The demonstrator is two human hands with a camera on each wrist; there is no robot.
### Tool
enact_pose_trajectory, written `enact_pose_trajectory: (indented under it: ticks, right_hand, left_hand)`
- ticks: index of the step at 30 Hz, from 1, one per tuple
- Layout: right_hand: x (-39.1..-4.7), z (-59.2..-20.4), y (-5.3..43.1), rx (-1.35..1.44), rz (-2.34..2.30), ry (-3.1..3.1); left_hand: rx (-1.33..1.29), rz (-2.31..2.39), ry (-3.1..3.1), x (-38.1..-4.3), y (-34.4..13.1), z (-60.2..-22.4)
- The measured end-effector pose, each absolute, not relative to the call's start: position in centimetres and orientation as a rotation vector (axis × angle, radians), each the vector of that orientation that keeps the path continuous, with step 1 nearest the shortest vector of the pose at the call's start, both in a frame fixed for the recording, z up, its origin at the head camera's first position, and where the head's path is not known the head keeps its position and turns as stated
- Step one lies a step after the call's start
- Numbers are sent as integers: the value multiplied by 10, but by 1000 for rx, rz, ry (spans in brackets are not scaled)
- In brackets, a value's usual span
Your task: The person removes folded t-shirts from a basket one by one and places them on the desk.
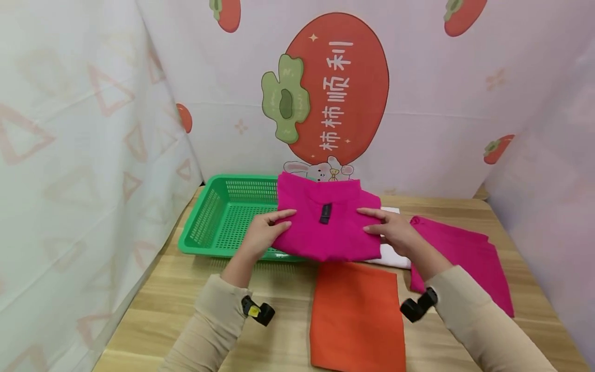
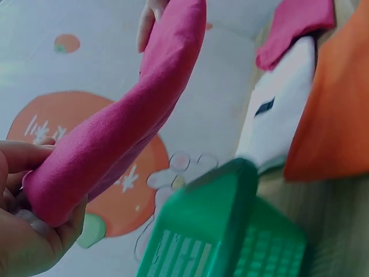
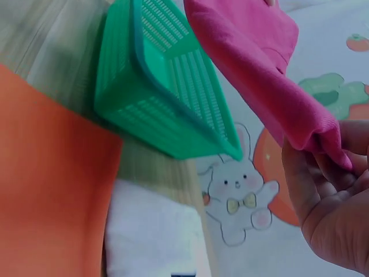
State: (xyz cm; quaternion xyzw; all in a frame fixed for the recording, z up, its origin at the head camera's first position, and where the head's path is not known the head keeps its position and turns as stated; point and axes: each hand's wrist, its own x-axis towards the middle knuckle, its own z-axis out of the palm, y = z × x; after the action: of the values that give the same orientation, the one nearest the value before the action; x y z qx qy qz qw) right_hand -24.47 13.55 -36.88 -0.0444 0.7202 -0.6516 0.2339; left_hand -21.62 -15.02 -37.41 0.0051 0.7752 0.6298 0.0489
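Note:
A folded magenta shirt (image 1: 325, 227) with a dark neck label is held up in the air between both hands. My left hand (image 1: 265, 232) grips its left side, thumb in front and fingers curled behind, as the left wrist view shows. At the opposite side my right hand (image 1: 392, 230) pinches the cloth, and the right wrist view shows the edge between thumb and fingers (image 3: 300, 173). In the head view the shirt overlaps the right part of a green plastic basket (image 1: 204, 250). An orange folded cloth (image 1: 358, 320) lies on the table just below it.
On the wooden table (image 1: 269, 315), a white folded garment (image 1: 392, 256) lies behind the orange cloth, partly covered by the held shirt. Another magenta folded garment (image 1: 465, 258) is at the right. A printed curtain (image 1: 418, 103) hangs behind the table, with more curtain at the left.

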Motion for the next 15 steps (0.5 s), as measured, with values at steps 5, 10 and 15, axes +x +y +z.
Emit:
enact_pose_trajectory:
  ticks: [5, 10, 15]
  right_hand:
    - [-219, -379, 168, -112, -1671, 2168]
    - [-190, -391, 204, -83, -1553, 2322]
    - [-164, -402, 240, -25, -1679, 2166]
  left_hand:
    - [91, 1928, 2356, -202, -123, -394]
    - [171, 1960, 2261, -184, -95, -416]
    - [287, 1928, 2245, -171, -69, -431]
